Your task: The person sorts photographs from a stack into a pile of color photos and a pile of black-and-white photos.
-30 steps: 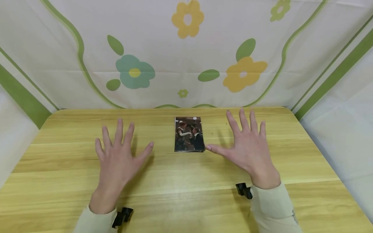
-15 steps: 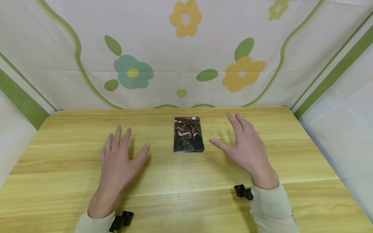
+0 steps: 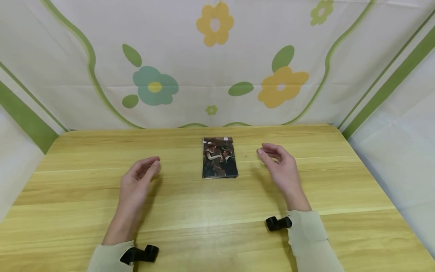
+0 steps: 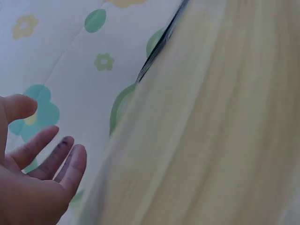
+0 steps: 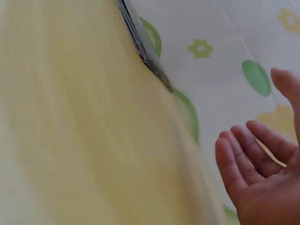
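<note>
Both the left hand (image 3: 137, 182) and right hand (image 3: 283, 169), loosely curled and holding nothing, flank the cards (image 3: 220, 158) on the worktop (image 3: 204, 211), apart from them.

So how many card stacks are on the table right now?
1: the card stack lies flat on the table, near the middle of its far edge. The stack's lower layers are mostly hidden, so I can't count them.

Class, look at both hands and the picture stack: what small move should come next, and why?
I'd suggest moving the right hand toward the picture stack: that hand looks nearer than the left hand, neither holds anything, and the stack lies untouched on the table between them.
</note>
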`<state>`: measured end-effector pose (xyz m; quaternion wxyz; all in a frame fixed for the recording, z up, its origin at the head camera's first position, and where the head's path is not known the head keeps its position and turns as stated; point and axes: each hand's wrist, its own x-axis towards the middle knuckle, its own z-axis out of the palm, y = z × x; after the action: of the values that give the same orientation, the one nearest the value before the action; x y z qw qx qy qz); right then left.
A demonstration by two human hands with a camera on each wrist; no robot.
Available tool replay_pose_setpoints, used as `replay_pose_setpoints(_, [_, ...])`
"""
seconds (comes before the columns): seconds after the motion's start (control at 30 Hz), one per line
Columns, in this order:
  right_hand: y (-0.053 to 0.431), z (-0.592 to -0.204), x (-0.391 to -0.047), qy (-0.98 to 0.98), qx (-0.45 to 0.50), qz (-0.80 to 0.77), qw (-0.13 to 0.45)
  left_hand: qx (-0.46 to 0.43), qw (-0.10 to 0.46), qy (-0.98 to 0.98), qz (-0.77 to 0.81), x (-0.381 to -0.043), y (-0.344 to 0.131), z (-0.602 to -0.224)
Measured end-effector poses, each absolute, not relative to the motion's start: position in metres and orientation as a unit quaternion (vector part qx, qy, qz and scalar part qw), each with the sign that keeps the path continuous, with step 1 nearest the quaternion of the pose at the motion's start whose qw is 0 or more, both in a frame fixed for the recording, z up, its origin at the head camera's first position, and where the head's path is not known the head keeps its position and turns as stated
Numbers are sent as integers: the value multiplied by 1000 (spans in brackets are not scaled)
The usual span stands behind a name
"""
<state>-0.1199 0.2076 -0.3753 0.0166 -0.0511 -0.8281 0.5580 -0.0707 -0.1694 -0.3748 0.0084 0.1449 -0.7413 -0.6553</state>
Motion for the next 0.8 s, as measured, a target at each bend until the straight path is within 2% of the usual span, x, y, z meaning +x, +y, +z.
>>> replay_pose_setpoints(0.13, [209, -392, -126, -738, -85, 669, 8, 143, 21, -672, -726, -76, -169, -386])
replay_pose_setpoints(0.3, [212, -401, -129, -714, -81, 696, 20, 135, 35, -639, -756, -81, -169, -395])
replay_pose_setpoints(0.57, [200, -403, -129, -765, -84, 638, 2, 157, 4, -780, -605, -81, -156, -393])
replay_pose_setpoints(0.8, [181, -408, -126, -855, -47, 517, 2, 108, 9, -831, -546, -85, -121, -401])
